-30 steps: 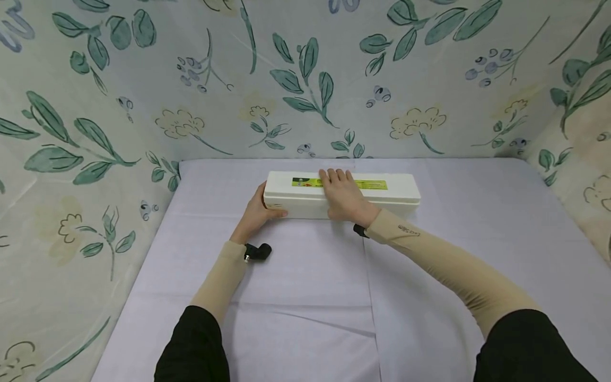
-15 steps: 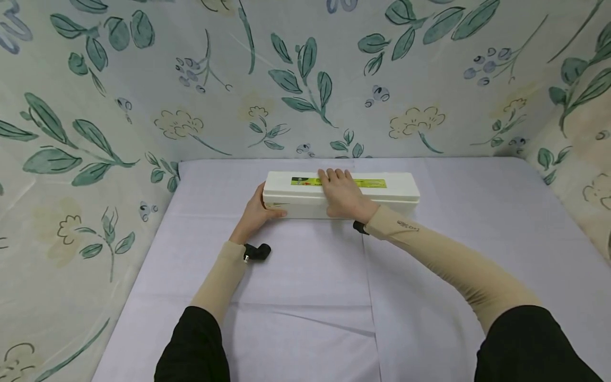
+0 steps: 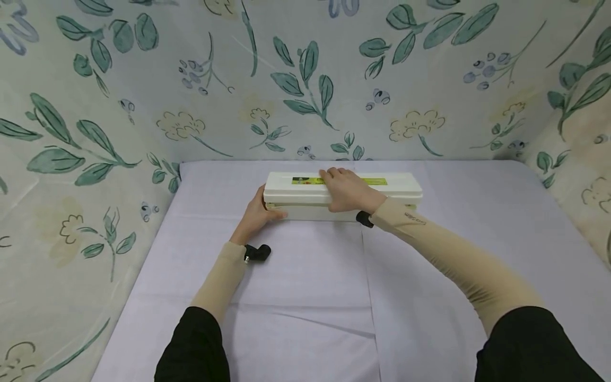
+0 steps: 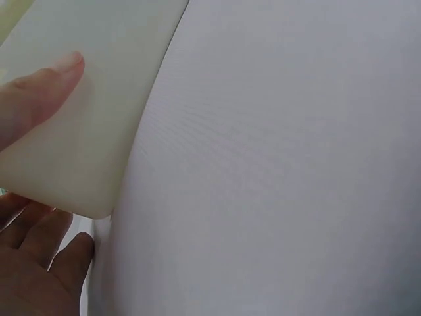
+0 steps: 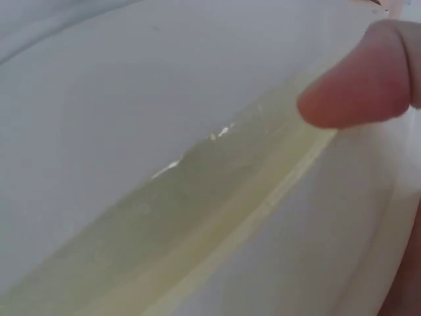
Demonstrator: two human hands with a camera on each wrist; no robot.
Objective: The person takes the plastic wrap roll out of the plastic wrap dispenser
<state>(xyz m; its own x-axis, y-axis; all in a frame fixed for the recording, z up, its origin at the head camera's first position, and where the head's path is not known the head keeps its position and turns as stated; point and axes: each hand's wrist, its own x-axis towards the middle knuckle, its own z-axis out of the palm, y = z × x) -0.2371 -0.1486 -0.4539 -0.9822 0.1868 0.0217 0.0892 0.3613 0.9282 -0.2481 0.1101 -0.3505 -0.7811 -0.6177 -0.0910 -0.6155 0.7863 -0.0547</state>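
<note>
A long white plastic box (image 3: 307,213) with a hinged-looking lid (image 3: 291,193) lies lengthwise near the back of the table. Along the lid's top runs a yellow-green label (image 3: 374,181), partly covered by my right hand (image 3: 352,191). That hand spans the lid, fingers over the top and thumb at the front edge. In the right wrist view the thumb (image 5: 355,85) sits at a parted seam between lid and box. My left hand (image 3: 255,215) grips the box's left end. Its thumb (image 4: 39,102) presses the front wall while the other fingers bend around the end.
A white cloth (image 3: 305,276) with fold creases covers the table. Floral fabric (image 3: 305,79) hangs behind it and at both sides. Each wrist carries a small black camera, the left one (image 3: 258,252) showing best.
The lid's front edge has risen slightly, and the seam beneath it has widened. My right hand has tilted up with the lid, its wrist shifting a little right. The left hand holds its place.
</note>
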